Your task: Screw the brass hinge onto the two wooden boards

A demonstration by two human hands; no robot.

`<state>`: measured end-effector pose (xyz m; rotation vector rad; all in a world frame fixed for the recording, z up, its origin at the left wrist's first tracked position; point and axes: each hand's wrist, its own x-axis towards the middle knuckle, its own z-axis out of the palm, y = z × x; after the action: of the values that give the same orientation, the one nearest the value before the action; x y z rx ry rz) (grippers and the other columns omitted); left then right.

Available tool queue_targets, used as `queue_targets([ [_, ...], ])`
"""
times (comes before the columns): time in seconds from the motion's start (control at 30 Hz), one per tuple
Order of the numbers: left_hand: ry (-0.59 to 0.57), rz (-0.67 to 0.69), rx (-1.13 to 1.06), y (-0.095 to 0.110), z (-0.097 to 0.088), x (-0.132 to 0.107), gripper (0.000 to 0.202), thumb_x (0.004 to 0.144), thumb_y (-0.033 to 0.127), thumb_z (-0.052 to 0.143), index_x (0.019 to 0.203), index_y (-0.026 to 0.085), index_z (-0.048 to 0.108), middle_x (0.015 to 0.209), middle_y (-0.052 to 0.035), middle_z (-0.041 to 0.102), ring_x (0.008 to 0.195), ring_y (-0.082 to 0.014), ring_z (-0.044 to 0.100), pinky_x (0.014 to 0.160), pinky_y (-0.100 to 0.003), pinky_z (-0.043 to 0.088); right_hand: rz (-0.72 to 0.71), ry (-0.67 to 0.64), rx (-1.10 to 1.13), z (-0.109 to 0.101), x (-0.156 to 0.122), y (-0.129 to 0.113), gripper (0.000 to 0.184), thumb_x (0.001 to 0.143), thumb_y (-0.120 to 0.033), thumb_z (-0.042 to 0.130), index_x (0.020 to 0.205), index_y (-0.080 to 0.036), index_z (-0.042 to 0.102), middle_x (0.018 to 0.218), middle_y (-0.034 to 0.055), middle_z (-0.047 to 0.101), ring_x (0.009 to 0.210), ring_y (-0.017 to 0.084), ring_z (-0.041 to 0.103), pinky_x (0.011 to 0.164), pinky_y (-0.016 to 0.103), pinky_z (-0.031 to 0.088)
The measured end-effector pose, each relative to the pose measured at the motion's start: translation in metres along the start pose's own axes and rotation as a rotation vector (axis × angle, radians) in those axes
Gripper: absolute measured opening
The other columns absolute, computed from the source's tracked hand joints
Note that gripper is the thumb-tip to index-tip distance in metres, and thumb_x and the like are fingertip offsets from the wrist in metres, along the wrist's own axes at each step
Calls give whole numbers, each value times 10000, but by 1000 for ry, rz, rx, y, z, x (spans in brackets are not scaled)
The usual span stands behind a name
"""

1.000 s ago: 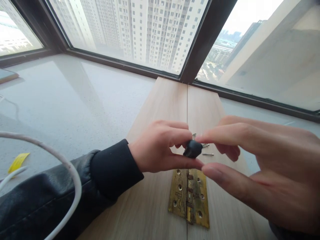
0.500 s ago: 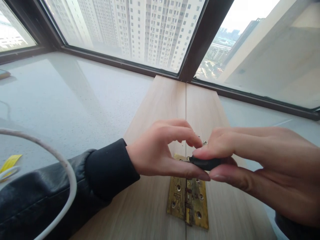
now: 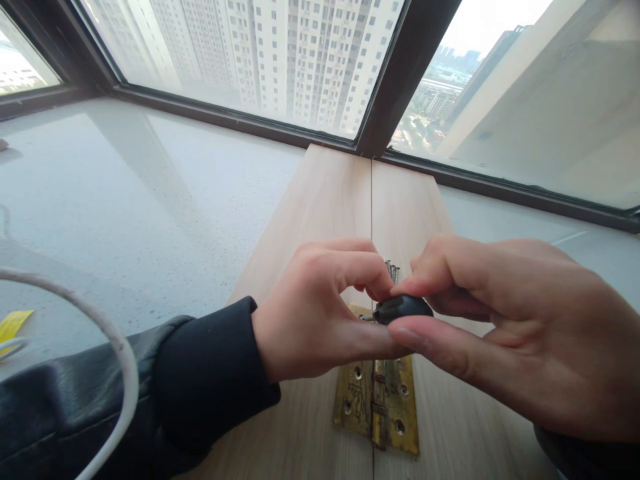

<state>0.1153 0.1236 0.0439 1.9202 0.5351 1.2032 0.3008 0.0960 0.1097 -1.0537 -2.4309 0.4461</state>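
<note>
Just above the worn, brass-coloured metal hinge (image 3: 395, 400), the right hand (image 3: 515, 327) pinches a stubby black screwdriver handle (image 3: 406, 309) between thumb and forefinger. The left hand (image 3: 320, 303) curls in from the other side, its thumb and forefinger bent round the near end of the handle; whether it truly grips or only steadies there, I cannot tell. In this view the handle's long axis runs roughly left to right, with a thin metal shaft (image 3: 369, 318) leaving its left end, towards the left hand and over the hinge's far left corner; how steeply it stands is unclear, and the very tip is too small to judge. The right hand is nearer the handle's free end, the left nearer the shaft. The hinge lies flat below the hands and towards the wearer, its knuckle along the seam of two pale wooden boards (image 3: 280, 240). Just beyond the fingertips, a few slim silver screws (image 3: 393, 269) lie close together. Left of the left hand are its black sleeve (image 3: 205, 380), a looping white cable (image 3: 127, 367) and a yellow tag (image 3: 15, 325); farthest out, past the white speckled window sill (image 3: 200, 167), stands a dark brown window frame (image 3: 390, 73).
</note>
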Motion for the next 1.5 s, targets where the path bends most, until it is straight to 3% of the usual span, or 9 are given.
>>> queue_targets([
  [0.17, -119, 23, -121, -8, -3, 4, 245, 712, 229, 866, 696, 93, 663, 744, -51, 681, 678, -132, 635, 621, -241, 493, 47, 71, -40, 3, 0, -2, 304, 901, -428, 696, 736, -193, 597, 536, -65, 432, 422, 65, 387, 394, 234, 308],
  [0.27, -182, 20, -185, -9, -5, 6, 212, 712, 196, 866, 741, 77, 694, 768, -72, 696, 745, -164, 669, 690, -261, 532, 22, 38, 70, -2, -6, -3, 234, 897, -455, 712, 907, -226, 661, 655, -43, 561, 511, 94, 506, 469, 242, 411],
  [0.37, -242, 47, -229, -8, -7, 7, 174, 743, 193, 847, 798, 76, 731, 800, -91, 725, 793, -177, 685, 743, -275, 553, -20, -66, 161, -8, -14, -1, 191, 957, -330, 641, 1144, -305, 664, 888, -21, 674, 704, 130, 628, 585, 243, 503],
  [0.57, -445, 96, -262, -7, -8, 9, 91, 836, 149, 763, 877, 71, 742, 981, -154, 771, 917, -194, 711, 902, -329, 523, -23, -138, 156, -7, -18, 10, 146, 982, -406, 612, 1056, -298, 676, 773, -49, 650, 626, 91, 575, 526, 202, 471],
  [0.8, -215, 28, -178, -9, -7, 5, 343, 636, 309, 918, 806, 81, 728, 804, -86, 727, 741, -170, 673, 697, -278, 539, -35, -50, 96, 2, -19, 5, 158, 934, -408, 679, 1027, -292, 627, 645, -83, 576, 508, 63, 469, 476, 194, 392],
  [1.0, -47, -17, -40, -5, -4, 2, 315, 647, 323, 912, 704, 113, 684, 730, -41, 686, 656, -129, 609, 620, -260, 487, 34, 2, 42, 2, -11, 3, 157, 871, -340, 732, 968, -265, 634, 550, -84, 452, 419, 55, 377, 389, 203, 292],
  [1.27, -181, -40, -284, -13, -4, 3, 254, 685, 246, 894, 716, 108, 683, 749, -31, 660, 712, -145, 629, 668, -271, 506, 65, 59, 27, 2, -11, -5, 235, 881, -429, 734, 818, -221, 643, 554, -71, 484, 430, 55, 409, 412, 214, 350],
  [1.4, -271, -35, -308, -9, -8, 7, 203, 716, 212, 872, 765, 91, 717, 769, -51, 677, 781, -162, 650, 745, -283, 529, 43, -71, 186, -7, -14, -1, 128, 935, -350, 675, 1061, -327, 666, 785, -61, 660, 639, 98, 613, 548, 206, 478],
  [1.5, -274, 13, -275, -8, -9, 8, 210, 708, 210, 878, 773, 84, 722, 798, -76, 719, 785, -160, 663, 742, -274, 534, 59, -124, 228, -9, -17, 4, 156, 955, -307, 645, 1101, -364, 645, 855, -70, 694, 706, 107, 655, 575, 200, 504],
])
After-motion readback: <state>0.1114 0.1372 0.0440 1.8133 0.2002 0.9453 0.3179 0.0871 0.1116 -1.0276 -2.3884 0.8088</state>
